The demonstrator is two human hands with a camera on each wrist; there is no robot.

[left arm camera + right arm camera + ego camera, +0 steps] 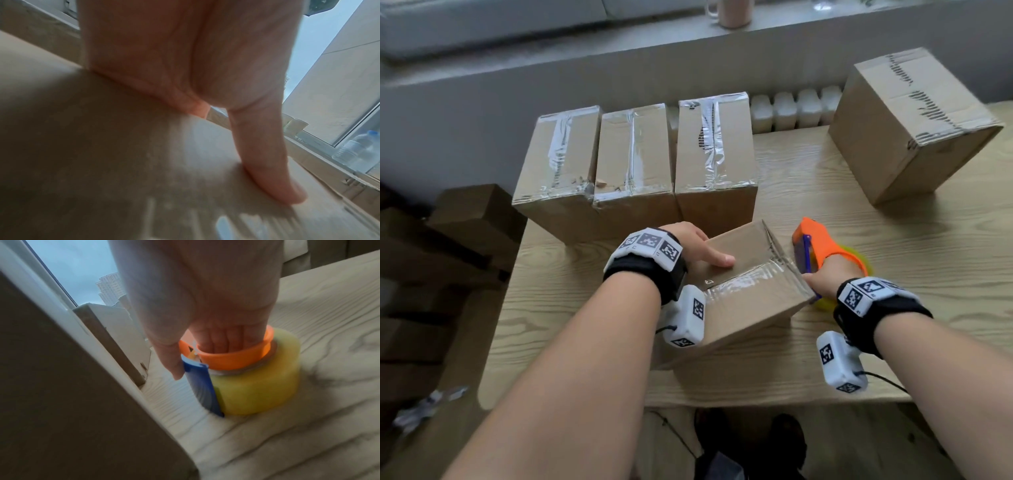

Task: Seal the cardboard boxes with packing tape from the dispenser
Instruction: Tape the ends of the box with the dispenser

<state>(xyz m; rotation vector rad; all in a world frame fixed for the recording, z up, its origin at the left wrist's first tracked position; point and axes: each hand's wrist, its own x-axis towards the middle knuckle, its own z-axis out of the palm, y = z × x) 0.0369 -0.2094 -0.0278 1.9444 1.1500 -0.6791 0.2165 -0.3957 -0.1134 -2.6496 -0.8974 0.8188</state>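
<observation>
A small cardboard box [750,294] sits tilted on the wooden table [914,260], with a strip of clear tape [743,281] across its top. My left hand [697,245] holds the box from above: the thumb [267,162] lies flat on the cardboard [102,146] and the fingers bend over the far edge. My right hand [822,279] grips the orange tape dispenser [822,245] against the box's right side. Its fingers sit inside the orange ring [232,360], above the yellow tape roll [257,386]. The thumb rests by the blue cutter [202,386].
Three taped boxes [633,164] stand in a row behind the small box. A larger box [907,130] stands at the back right, before a white radiator [794,109]. Flat cardboard [448,240] is stacked off the table's left edge. A mug [732,12] stands on the sill.
</observation>
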